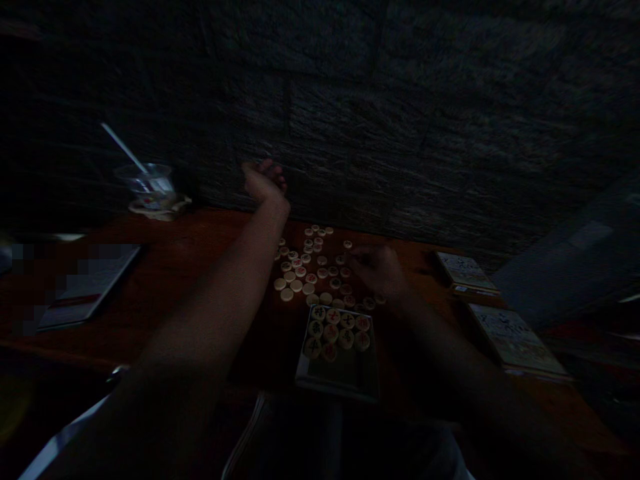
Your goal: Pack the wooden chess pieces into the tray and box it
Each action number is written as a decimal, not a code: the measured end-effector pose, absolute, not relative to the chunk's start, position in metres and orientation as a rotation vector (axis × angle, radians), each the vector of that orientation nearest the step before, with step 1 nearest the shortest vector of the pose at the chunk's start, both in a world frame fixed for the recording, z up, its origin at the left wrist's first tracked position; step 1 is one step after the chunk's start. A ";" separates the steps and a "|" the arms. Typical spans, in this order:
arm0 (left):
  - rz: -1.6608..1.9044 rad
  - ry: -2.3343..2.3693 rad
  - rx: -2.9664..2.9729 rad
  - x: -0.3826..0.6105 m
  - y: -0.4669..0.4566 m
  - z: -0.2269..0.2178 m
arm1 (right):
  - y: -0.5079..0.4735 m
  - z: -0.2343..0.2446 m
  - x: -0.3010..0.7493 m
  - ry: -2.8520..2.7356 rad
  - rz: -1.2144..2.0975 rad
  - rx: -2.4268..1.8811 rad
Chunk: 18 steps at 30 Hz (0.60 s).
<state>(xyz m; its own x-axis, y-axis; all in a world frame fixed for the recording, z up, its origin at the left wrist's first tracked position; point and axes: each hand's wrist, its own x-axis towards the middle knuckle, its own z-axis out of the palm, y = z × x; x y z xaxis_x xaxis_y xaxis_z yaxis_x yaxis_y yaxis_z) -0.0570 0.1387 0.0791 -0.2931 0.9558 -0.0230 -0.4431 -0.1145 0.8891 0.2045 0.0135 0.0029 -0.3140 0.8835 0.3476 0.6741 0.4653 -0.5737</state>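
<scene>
My left hand (265,181) is raised near the stone wall, beyond the loose pieces. Its palm is turned up and its fingers are half curled and slightly apart, with nothing visible in them. My right hand (379,268) reaches in from the right, thumb and fingertips pinched at the edge of a round Chinese chess piece (341,260). Several more wooden pieces (296,286) lie scattered between my arms, some face up and some blank side up. Closer to me sits a shallow box (337,381), its far part holding rows of pieces with red and black characters.
A clear plastic cup (150,183) with a straw stands at the back left. A flat booklet or tablet (93,293) lies at the left. Two printed boxes (463,270) (515,337) rest along the right side. The stone wall (340,133) borders the wooden table (175,243).
</scene>
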 end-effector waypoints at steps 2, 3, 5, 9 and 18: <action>1.970 0.973 0.686 -0.039 0.141 0.076 | 0.009 0.000 0.204 -2.115 0.467 -1.228; 2.007 0.967 0.744 -0.032 0.141 0.073 | 0.008 -0.001 0.201 -2.147 0.514 -1.205; 2.021 0.951 0.950 -0.024 0.137 0.069 | 0.009 -0.001 0.190 -2.255 0.619 -1.151; 1.901 0.909 1.294 -0.020 0.115 0.052 | 0.016 0.005 0.160 -2.555 0.585 -0.989; 1.512 0.856 1.602 -0.020 0.053 0.017 | 0.014 0.005 0.145 -2.550 0.563 -1.009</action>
